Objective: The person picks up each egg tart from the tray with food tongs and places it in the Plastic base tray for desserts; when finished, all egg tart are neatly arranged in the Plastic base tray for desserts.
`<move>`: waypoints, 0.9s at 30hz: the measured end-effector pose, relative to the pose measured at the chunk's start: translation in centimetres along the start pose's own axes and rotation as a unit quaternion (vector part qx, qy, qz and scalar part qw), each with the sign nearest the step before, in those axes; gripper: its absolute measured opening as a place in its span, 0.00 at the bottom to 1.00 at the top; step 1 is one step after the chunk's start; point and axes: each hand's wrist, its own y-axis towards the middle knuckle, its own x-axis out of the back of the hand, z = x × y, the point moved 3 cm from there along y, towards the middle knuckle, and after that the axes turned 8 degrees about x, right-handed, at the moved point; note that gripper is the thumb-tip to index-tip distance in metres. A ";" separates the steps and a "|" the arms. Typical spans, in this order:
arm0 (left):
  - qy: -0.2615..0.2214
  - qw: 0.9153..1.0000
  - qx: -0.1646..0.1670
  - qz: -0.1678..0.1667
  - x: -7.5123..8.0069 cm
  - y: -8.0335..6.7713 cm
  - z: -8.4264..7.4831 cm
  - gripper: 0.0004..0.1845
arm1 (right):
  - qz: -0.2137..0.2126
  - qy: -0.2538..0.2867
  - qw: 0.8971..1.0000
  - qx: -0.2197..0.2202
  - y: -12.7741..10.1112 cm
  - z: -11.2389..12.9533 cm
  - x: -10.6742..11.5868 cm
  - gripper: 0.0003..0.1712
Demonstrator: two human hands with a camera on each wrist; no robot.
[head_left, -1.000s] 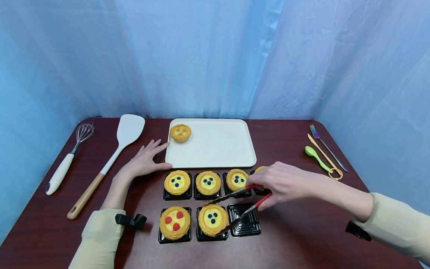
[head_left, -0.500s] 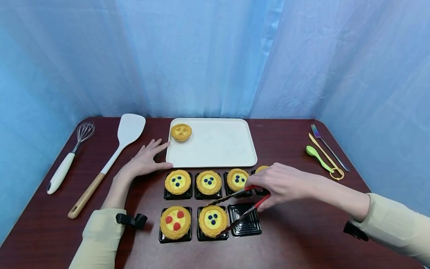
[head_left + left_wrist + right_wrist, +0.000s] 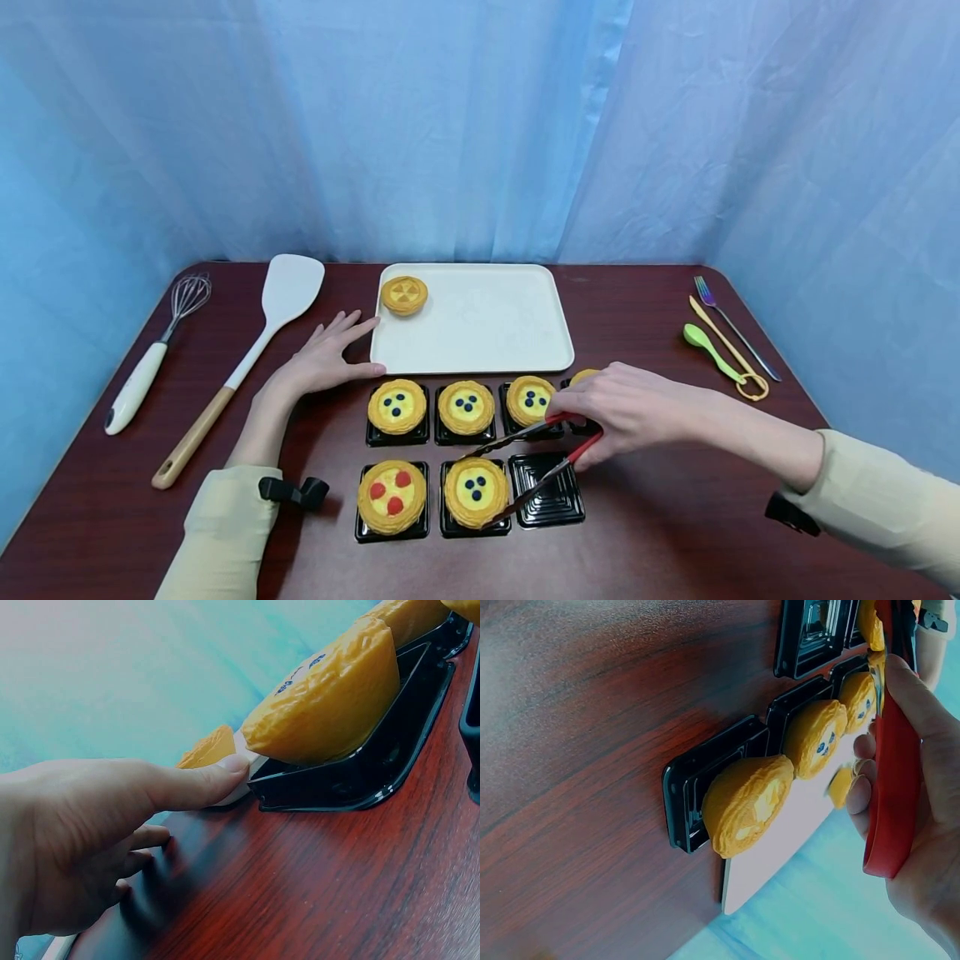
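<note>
My right hand [image 3: 626, 408] grips a pair of tongs [image 3: 577, 450] by their red handles. The two dark tong arms are spread around a blueberry-topped egg tart [image 3: 476, 493], one tip at its upper left rim, the other at its lower right. That tart sits in a black square tray in the front row. My left hand [image 3: 322, 360] has its fingers spread at the left edge of the white tray [image 3: 480, 333]; in the left wrist view the thumb [image 3: 225, 766] meets the tray's corner. A tart with a wedge-patterned top [image 3: 404, 296] lies on the white tray.
A strawberry tart [image 3: 391, 497] stands front left, an empty black tray [image 3: 546, 490] front right. Behind is a row of tarts, including a blueberry tart [image 3: 465, 408]. A whisk [image 3: 161, 342] and white spatula [image 3: 266, 333] lie left; a fork [image 3: 735, 327] and green spoon [image 3: 708, 350] lie right.
Almost nothing has moved. The tongs remain around the same blueberry tart, and both hands stay in place; the whole head view has shifted very slightly.
</note>
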 end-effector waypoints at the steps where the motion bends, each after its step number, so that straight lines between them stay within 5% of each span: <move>1: 0.000 1.000 0.000 0.000 0.0 0.0 0.0 0.50 | 0.000 0.000 1.000 0.000 0.0 0.0 0.0 0.30; 27: -0.008 1.000 -0.007 0.009 0.2 -0.1 0.2 0.50 | 0.005 0.011 1.000 -0.006 0.1 -0.2 -0.3 0.31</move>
